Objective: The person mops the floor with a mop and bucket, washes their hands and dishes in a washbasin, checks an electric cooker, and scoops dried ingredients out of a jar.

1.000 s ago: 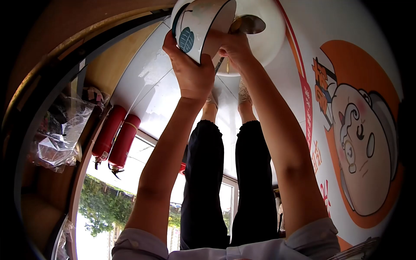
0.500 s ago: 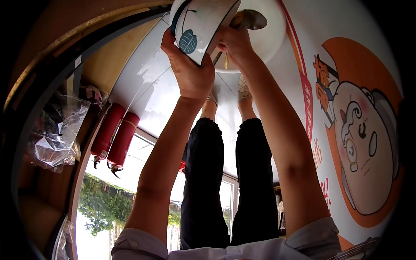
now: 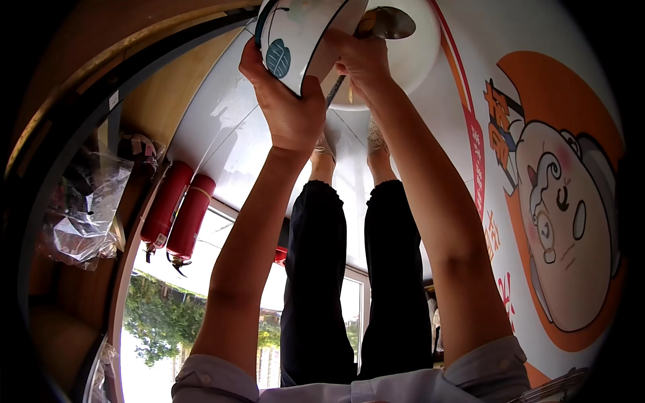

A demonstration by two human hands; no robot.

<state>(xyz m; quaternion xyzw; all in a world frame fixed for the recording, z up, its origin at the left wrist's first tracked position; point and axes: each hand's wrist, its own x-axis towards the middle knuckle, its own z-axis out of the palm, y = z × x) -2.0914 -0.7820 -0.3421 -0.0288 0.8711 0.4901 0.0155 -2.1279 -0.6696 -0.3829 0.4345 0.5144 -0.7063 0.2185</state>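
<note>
My left hand (image 3: pixel 289 111) grips a white bowl (image 3: pixel 306 40) with a dark rim and a blue-green leaf painted on its outside. The bowl is tilted on its side, and the top of the frame cuts it off. My right hand (image 3: pixel 363 64), beside the bowl's opening, is closed around a metal spoon (image 3: pixel 393 23). The spoon's head points right, and a dark handle shows below the hand. What the bowl holds is hidden. Beneath both hands is a large round white container (image 3: pixel 423 57), partly covered by the right hand. A thin yellowish strip shows below that hand.
Two red fire extinguishers (image 3: pixel 191 218) stand at left, near the window. Clear plastic wrapping (image 3: pixel 87 215) lies on a wooden shelf at far left. A wall with a cartoon face (image 3: pixel 564 221) rises at right. My feet are on the pale tiled floor (image 3: pixel 222 134).
My left hand and the bowl have shifted a little left and up, widening the gap to the right hand. The spoon has barely moved.
</note>
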